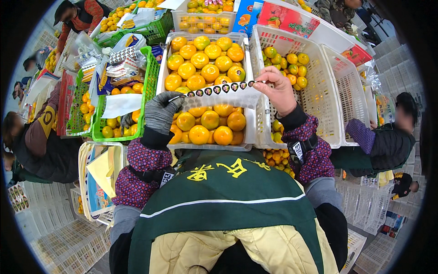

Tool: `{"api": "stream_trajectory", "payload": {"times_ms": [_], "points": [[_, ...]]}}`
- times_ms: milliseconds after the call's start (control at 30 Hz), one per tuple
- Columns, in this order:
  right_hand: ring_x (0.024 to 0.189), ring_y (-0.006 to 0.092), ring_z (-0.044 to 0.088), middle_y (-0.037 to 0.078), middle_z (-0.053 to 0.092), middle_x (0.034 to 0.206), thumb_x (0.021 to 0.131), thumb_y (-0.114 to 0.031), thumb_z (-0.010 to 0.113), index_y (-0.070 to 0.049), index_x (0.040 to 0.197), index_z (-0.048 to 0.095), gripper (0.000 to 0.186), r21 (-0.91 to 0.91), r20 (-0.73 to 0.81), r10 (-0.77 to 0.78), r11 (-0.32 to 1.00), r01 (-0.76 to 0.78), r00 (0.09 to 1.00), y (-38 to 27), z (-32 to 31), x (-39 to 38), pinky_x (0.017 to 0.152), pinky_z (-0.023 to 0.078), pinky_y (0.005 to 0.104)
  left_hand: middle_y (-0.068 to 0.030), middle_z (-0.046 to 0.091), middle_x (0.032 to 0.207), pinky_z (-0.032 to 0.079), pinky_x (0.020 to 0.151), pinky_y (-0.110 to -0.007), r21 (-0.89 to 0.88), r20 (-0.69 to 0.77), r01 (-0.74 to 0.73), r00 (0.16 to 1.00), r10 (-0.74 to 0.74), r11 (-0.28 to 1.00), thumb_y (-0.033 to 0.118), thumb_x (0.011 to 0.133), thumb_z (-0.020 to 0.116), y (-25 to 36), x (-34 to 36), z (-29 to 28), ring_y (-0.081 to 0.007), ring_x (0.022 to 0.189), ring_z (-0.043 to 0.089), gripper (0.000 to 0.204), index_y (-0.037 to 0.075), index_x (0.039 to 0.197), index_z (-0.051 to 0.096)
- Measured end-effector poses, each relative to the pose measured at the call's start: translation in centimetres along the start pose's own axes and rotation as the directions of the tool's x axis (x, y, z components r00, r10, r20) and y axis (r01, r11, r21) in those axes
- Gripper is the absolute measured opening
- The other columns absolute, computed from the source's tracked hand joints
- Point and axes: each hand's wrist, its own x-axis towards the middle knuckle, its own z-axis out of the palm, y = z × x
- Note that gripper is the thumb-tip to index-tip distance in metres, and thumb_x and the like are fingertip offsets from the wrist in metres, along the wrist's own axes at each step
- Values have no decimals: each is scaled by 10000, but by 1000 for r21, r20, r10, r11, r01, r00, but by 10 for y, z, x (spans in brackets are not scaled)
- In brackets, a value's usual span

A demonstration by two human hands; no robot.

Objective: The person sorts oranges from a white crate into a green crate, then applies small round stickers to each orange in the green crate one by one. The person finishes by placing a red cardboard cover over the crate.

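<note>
A sheet of small dark oval stickers [218, 90] is stretched level between my hands; its stickers run in one row along the top edge. My left hand [163, 109], in a grey knit glove, grips the left end. The bare right hand [279, 89] pinches the right end between thumb and finger. Below the sheet is a white crate [161, 73] filled with orange tangerines [210, 119], some tinged green. A dark sticker shows on one tangerine [236, 73] at the crate's right side. The sheet hides the middle tangerines.
Left stands a green crate [150, 73] with tangerines, sticker sheets and white paper. On the right are two white baskets [315, 50], one partly filled with greenish tangerines. Cardboard boxes [285, 20] lie behind. Co-workers sit on both sides, one in a dark jacket [383, 148] close by.
</note>
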Motion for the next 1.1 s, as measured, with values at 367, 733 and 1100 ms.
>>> {"api": "stream_trajectory", "payload": {"times_ms": [367,733,1100], "points": [[692,1,449,-80,516,762,1005,-114,601,-23,947,577,110,242,-105,195,956,-165,975,-8,23,-11,606,366,182,42,564,868,408,609,-182,-58,-122,-233,967,225,971,10,905,700,-3,3,13,-26,708,485,200,43,1084,615],[771,71,556,-5,599,853,950,-63,646,-13,1023,624,92,97,-135,298,953,-287,945,-23,13,-37,652,450,227,-51,710,899,529,747,-285,317,52,101,991,-124,943,277,859,787,-18,0,2,-120,815,634,340,53,1104,713],[780,50,455,-17,538,831,1008,-90,521,-40,858,518,157,244,6,380,897,-370,925,-49,17,-46,714,403,223,-65,691,824,533,712,-304,38,16,-234,972,233,972,157,826,789,22,-30,13,-183,779,679,206,45,913,638]]}}
